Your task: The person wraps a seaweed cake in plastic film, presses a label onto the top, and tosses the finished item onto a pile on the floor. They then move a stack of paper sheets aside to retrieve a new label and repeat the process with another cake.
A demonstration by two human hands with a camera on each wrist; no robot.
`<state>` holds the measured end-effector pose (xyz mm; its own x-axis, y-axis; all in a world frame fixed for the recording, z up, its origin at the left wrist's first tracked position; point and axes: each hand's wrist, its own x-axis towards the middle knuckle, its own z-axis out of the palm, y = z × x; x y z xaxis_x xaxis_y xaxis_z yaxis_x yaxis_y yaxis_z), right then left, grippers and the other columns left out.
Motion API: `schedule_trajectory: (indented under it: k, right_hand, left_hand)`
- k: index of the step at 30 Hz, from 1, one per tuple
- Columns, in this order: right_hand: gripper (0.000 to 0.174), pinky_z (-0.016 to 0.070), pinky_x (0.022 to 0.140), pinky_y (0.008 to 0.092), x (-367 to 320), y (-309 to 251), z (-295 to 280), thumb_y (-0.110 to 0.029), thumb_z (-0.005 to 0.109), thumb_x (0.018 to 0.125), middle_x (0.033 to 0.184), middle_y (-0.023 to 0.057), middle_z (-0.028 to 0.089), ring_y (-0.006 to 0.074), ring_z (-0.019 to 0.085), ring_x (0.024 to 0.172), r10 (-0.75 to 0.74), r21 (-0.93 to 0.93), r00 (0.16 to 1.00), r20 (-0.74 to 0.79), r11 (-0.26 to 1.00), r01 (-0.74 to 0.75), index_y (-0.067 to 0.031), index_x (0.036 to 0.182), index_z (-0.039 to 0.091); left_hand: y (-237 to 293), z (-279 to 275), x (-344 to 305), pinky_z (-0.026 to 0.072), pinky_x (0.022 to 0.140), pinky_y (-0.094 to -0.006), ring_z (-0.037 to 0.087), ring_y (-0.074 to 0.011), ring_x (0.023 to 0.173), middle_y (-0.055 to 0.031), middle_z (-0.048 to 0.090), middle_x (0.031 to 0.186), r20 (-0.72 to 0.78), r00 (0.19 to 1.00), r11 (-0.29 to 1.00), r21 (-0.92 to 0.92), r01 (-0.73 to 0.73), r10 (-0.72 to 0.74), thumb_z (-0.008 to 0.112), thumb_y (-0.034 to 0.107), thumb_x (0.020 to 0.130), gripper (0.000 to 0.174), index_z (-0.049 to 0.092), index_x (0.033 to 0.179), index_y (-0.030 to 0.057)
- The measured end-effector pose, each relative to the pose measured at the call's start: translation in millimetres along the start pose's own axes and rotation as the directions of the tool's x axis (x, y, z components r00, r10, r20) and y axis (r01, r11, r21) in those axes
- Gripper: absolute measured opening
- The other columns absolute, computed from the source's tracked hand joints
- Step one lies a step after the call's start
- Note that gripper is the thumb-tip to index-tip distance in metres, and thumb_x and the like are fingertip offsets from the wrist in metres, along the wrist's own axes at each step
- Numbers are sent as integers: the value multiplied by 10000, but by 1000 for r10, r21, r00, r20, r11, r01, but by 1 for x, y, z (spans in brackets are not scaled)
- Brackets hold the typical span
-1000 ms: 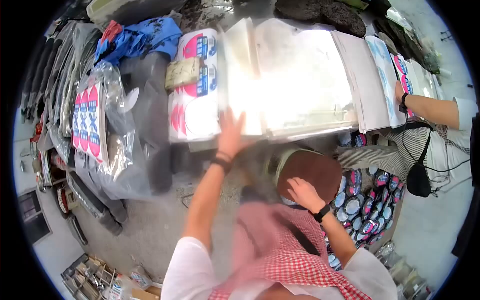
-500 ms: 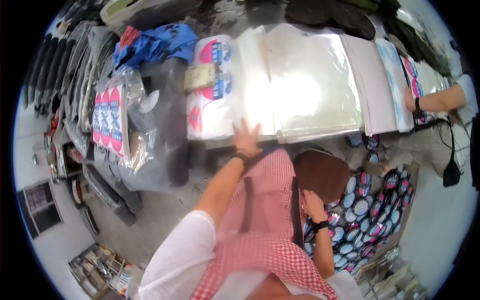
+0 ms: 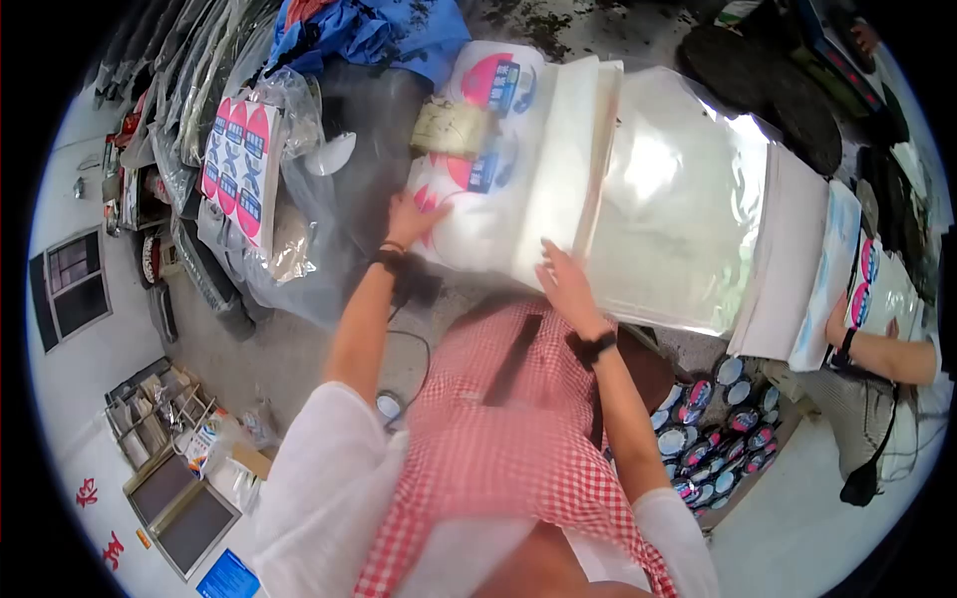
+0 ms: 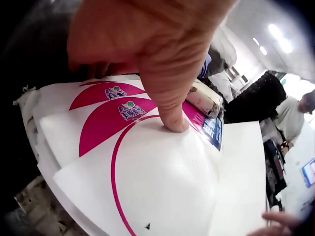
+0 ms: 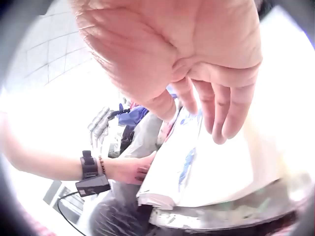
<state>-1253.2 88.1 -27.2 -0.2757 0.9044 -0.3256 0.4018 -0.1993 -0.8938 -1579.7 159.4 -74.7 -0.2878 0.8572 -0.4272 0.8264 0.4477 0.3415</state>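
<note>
In the head view my left hand (image 3: 409,219) is at the left edge of a stack of printed sheets (image 3: 474,224) with pink and blue labels. Its thumb (image 4: 172,115) presses on the top sheet in the left wrist view, while the fingers bend down past the edge, mostly hidden. My right hand (image 3: 568,284) hovers low by the near edge of white sheets (image 3: 558,169), its fingers (image 5: 238,108) loosely extended with nothing in them. Clear plastic sheets (image 3: 678,209) lie to its right. A small yellowish block (image 3: 449,130) rests on the printed stack.
Plastic-wrapped dark goods (image 3: 349,179) carry another label stack (image 3: 239,174) at left. Behind lies a blue cloth (image 3: 374,40). Another person's arm (image 3: 887,354) reaches in from the right. Below are many round packed items (image 3: 718,439) and a partly hidden brown stool (image 3: 648,369).
My left hand has moved left along the printed sheets to their left edge. My right hand has risen from beside the stool to the white sheets. The head view has shifted and tilted.
</note>
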Motion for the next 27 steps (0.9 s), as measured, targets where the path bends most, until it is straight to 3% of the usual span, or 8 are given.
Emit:
schedule_trajectory:
  k: [2, 5, 8, 11, 13, 15, 16, 27]
  right_hand:
    - [686, 440, 941, 405, 48, 13, 35, -300, 635, 868, 1190, 244, 552, 354, 572, 1053, 31, 3, 996, -88, 1000, -31, 30, 1384, 327]
    - [837, 395, 978, 441, 117, 24, 78, -325, 700, 808, 1221, 252, 500, 381, 509, 1104, 94, 145, 992, -89, 986, -80, 64, 1393, 247]
    - [869, 330, 1015, 472, 140, 29, 122, -333, 735, 769, 1240, 247, 459, 389, 438, 1161, -61, -10, 953, -298, 998, 61, 74, 1371, 259]
    - [861, 284, 1036, 476, 142, 26, 115, -319, 738, 766, 1247, 257, 455, 385, 409, 1189, -43, 56, 973, -226, 997, 57, 66, 1372, 262]
    - [871, 327, 1011, 468, 146, 28, 112, -325, 748, 758, 1257, 258, 455, 374, 435, 1171, 0, 4, 968, -250, 1000, 1, 54, 1372, 259]
    - [884, 344, 999, 469, 152, 14, 109, -330, 756, 749, 1261, 263, 455, 369, 445, 1167, 8, 55, 959, -284, 998, 8, 51, 1371, 256]
    - [946, 358, 991, 473, 159, 4, 101, -354, 774, 727, 1263, 274, 447, 370, 454, 1165, 112, 324, 968, -223, 945, -34, 71, 1375, 232]
    - [1084, 320, 1026, 492, 154, 6, 124, -353, 748, 758, 1293, 366, 338, 476, 384, 1177, 54, -373, 969, -240, 917, -143, 210, 1367, 49]
  left_hand:
    - [15, -3, 2, 300, 1071, -428, 338, -452, 1257, -326, 319, 1340, 82, 990, 994, 9, 112, -113, 755, 684, 585, 1236, 266, 1385, -122]
    - [19, 2, 2, 261, 1080, -460, 271, -459, 1286, -317, 307, 1346, 7, 984, 984, 6, 177, -177, 787, 654, 555, 1258, 238, 1393, -106]
    - [23, 0, 1, 273, 1067, -469, 303, -456, 1255, -330, 316, 1328, 16, 978, 978, -23, 209, -209, 808, 634, 537, 1233, 270, 1373, -94]
    - [26, -3, -1, 287, 1062, -508, 324, -448, 1283, -311, 358, 1343, 47, 975, 973, -70, 222, -219, 806, 649, 518, 1220, 313, 1367, -75]
    - [17, 11, 9, 301, 1034, -512, 350, -459, 1240, -329, 364, 1318, 34, 986, 984, -54, 167, -165, 793, 658, 541, 1201, 308, 1359, -75]
    - [19, 8, 9, 313, 1016, -516, 373, -465, 1204, -337, 371, 1298, 43, 986, 985, -67, 162, -159, 783, 668, 550, 1213, 289, 1367, -80]
    - [23, 8, 6, 325, 984, -536, 297, -475, 1213, -310, 288, 1331, 96, 980, 982, -57, 181, -175, 812, 597, 572, 1222, 185, 1426, -12]
    - [16, 15, -1, 317, 1000, -536, 321, -499, 1158, -297, 291, 1304, 70, 983, 982, -71, 176, -171, 774, 548, 652, 1150, 154, 1447, -5]
